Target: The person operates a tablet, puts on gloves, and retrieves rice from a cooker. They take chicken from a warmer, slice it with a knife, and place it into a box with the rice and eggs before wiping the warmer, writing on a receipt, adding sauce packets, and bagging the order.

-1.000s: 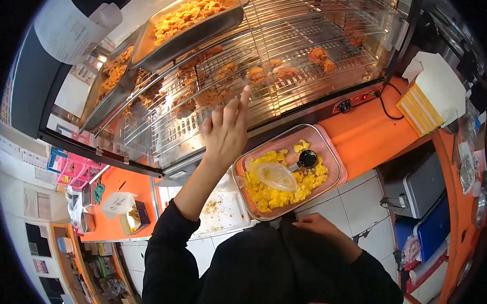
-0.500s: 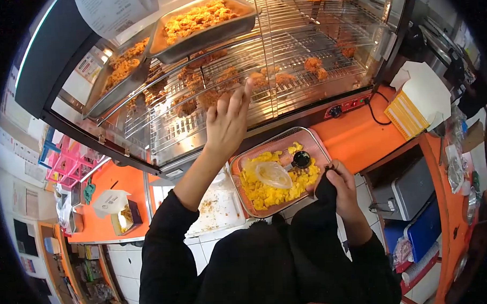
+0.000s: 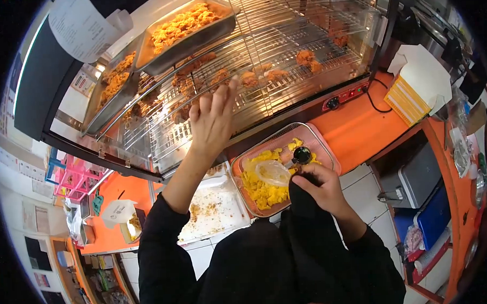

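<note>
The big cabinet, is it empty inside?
Not empty: fried pieces lie inside the big cabinet, and a metal tray there holds golden food.

Left grip [image 3: 210, 123] high and forward, loosely curled; right grip [image 3: 323, 190] lower, in a pinch.

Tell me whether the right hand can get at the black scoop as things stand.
Probably yes: the right hand is near the black scoop with nothing visible between them, but it pinches black cloth and may need to let go.
</note>
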